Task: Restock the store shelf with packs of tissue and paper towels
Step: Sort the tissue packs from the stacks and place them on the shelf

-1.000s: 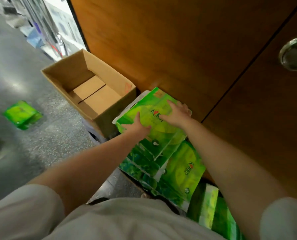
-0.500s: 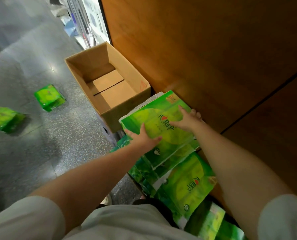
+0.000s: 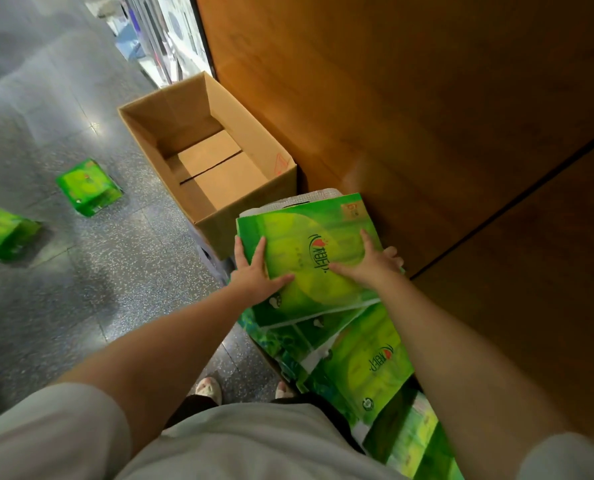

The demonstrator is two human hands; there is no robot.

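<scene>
**Ana:** Head view has both hands on the top green pack (image 3: 309, 258). Which hand is nearer?

**Ben:** Neither, really. The left hand (image 3: 254, 275) grips its left edge, thumb spread across the face, fingers over the side. The right hand (image 3: 368, 263) grips the right edge, fingertips curled out of sight behind it.

**Ana:** Where does it lie?

**Ben:** On a stack of green packs (image 3: 365, 368) against the wooden panel (image 3: 410, 116), just beside the open cardboard box (image 3: 205, 147). Its long axis runs away from the person, tilted slightly toward the panel.

**Ana:** So the lift?

**Ben:** Straight up and back, I'd judge, since the hands bracket the short sides. No shelf is visible.
</scene>
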